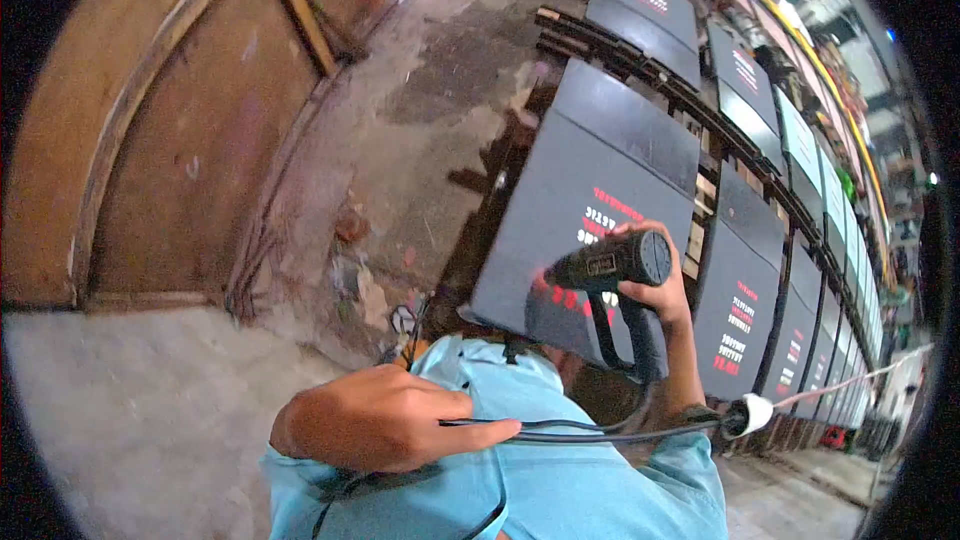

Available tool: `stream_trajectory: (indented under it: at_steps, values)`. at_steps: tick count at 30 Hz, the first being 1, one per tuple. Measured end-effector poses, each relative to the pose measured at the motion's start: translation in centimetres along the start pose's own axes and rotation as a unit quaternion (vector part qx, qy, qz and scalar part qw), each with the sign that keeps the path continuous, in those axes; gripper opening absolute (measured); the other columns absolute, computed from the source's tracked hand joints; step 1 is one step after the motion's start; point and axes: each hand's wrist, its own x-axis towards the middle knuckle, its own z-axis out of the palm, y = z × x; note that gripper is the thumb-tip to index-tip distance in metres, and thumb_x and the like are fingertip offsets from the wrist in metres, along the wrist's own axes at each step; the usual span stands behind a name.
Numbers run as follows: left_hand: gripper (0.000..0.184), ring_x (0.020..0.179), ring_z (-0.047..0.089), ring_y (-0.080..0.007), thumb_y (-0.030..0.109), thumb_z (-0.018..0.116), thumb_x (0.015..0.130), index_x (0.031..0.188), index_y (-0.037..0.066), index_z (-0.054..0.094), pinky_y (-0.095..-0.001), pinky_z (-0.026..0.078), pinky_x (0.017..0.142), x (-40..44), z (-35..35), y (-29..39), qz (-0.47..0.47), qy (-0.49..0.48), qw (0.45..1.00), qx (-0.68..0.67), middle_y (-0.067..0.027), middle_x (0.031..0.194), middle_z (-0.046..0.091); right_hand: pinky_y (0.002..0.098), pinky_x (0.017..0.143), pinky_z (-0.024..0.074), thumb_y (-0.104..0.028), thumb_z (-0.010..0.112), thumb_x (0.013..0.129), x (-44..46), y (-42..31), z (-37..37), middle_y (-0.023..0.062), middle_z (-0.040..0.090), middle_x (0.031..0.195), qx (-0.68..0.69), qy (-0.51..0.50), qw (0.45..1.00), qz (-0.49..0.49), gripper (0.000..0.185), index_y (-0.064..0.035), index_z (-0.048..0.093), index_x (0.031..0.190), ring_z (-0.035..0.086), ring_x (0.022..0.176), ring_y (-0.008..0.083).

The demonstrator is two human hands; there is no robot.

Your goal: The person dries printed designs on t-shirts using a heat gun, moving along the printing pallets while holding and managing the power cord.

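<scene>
My right hand (655, 275) is wrapped round the rear of a black heat gun (610, 260), whose nozzle points left over a dark grey panel (600, 160) with red and white lettering. The tool's handle hangs down toward my forearm. In front of my light blue shirt, my left hand (390, 418) is closed on a black cable (570, 432), pinched between its fingers. The cable runs right to a white and black connector (747, 416) beside my right forearm.
More dark lettered panels (740, 300) stand in rows on wooden racks to the right. Brown wooden boards (200, 130) line the left. Debris (370, 290) lies on the concrete floor (160, 410) near the panel's lower left. A pale cord (850, 380) stretches off to the right.
</scene>
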Motion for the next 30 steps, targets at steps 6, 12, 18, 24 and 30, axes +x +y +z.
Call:
stream_trajectory:
  at_steps: [6,12,18,24,30]
  values:
    - [0.050,0.064,0.064,-0.0335,0.009,0.053,0.086,0.136,0.008,0.054,-0.0448,0.051,0.055,-2.5,-8.0,-4.4,-0.036,-0.117,0.993,-0.003,-0.0136,0.076,0.061,0.0326,0.092,0.0493,-0.003,0.079,0.062,-6.1,-2.2,0.3,0.0092,0.065,0.111,-0.073,0.267,0.961,0.003,0.059,-0.0034,0.057,0.116,0.063,0.099,0.0177]
    - [0.040,0.071,0.066,-0.0330,0.009,0.057,0.083,0.122,0.002,0.052,-0.0425,0.052,0.060,1.9,-13.1,-10.2,0.072,-0.114,0.987,0.086,-0.0130,0.081,0.062,0.0335,0.079,0.0539,-0.009,0.076,0.078,-15.4,3.2,-1.6,0.0076,0.066,0.097,0.072,0.662,0.746,0.010,0.034,0.0026,0.063,0.108,0.065,0.084,0.0215]
    - [0.028,0.078,0.064,-0.0346,0.005,0.062,0.083,0.111,0.003,0.058,-0.0426,0.053,0.064,10.0,-19.8,-17.7,0.172,0.024,0.982,0.078,-0.0132,0.091,0.061,0.0390,0.085,0.0554,-0.015,0.080,0.078,-10.3,-3.6,9.0,0.0135,0.064,0.115,-0.003,0.896,0.389,-0.214,0.048,0.0008,0.061,0.118,0.066,0.095,0.0257]
    - [0.010,0.081,0.066,-0.0322,0.002,0.050,0.095,0.102,-0.003,0.056,-0.0368,0.052,0.070,18.3,-29.1,-27.5,0.150,0.056,0.984,0.076,-0.0179,0.090,0.063,0.0330,0.076,0.0501,-0.031,0.073,0.085,1.5,-10.3,14.5,0.0091,0.062,0.094,0.016,0.949,0.179,-0.260,0.039,0.0010,0.065,0.106,0.061,0.083,0.0209]
    - [0.018,0.060,0.047,-0.0069,0.013,0.045,0.103,0.097,0.001,0.058,-0.0244,0.038,0.052,26.9,-41.9,-40.9,0.033,0.152,0.966,-0.207,0.0006,0.071,0.051,0.0319,0.093,0.0433,-0.032,0.063,0.092,8.6,-11.9,16.4,0.0122,0.058,0.121,-0.106,0.941,0.147,-0.286,0.045,-0.0009,0.059,0.124,0.057,0.108,0.0210]
